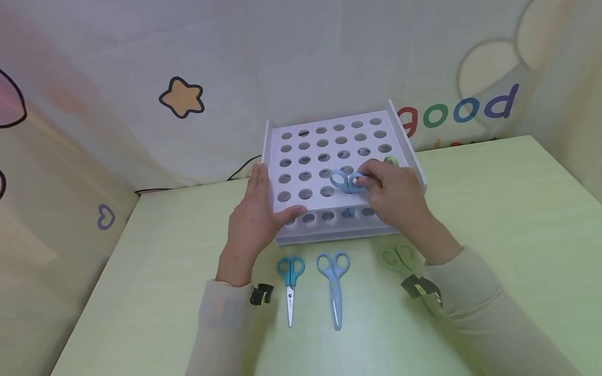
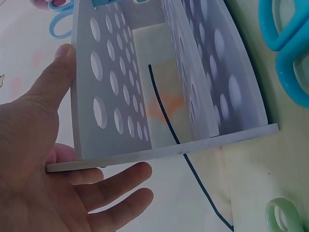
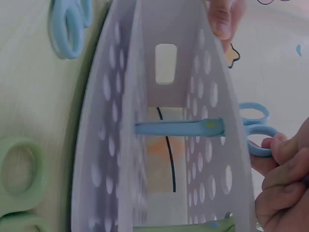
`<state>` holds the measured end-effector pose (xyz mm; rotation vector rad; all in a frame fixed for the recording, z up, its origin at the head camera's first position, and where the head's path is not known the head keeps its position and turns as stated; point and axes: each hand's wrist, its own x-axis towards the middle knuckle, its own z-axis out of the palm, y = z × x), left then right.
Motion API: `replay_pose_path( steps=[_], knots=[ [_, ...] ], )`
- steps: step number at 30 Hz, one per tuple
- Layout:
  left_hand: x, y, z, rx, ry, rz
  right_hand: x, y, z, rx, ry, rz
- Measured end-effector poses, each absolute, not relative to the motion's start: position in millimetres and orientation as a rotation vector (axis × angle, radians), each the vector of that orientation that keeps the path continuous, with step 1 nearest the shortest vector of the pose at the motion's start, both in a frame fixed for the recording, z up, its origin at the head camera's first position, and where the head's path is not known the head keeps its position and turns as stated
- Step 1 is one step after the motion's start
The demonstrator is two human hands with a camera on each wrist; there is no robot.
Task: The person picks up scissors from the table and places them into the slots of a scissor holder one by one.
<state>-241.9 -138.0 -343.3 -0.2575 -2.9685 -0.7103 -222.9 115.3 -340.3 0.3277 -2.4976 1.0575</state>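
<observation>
My right hand (image 1: 397, 198) pinches one handle loop of light blue scissors (image 1: 342, 181). Their covered blade (image 3: 178, 127) passes down through a hole in the upper shelf of a white rack (image 1: 306, 202), its tip at the lower shelf. At the rack's left wall my left hand (image 1: 254, 221) grips the side, with the thumb on the shelf's front edge and several fingers along the outside. Green scissors (image 3: 193, 227) stand in the rack to the right of the blue pair, largely hidden by my right hand in the head view.
Teal scissors (image 1: 291, 272), a second light blue pair (image 1: 335, 287) and a second green pair (image 1: 399, 259) lie on the pale green table (image 1: 160, 306) in front of the rack. A patterned backdrop (image 1: 225, 62) rises behind the rack.
</observation>
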Motion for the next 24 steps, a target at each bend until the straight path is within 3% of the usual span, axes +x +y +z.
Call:
replay_pose_path(
  steps=[24],
  knots=[
    [-242.3, -137.2, -344.2, -0.263, -2.969, -0.728, -215.7, 116.8, -341.0, 0.267, -2.622, 1.168]
  ],
)
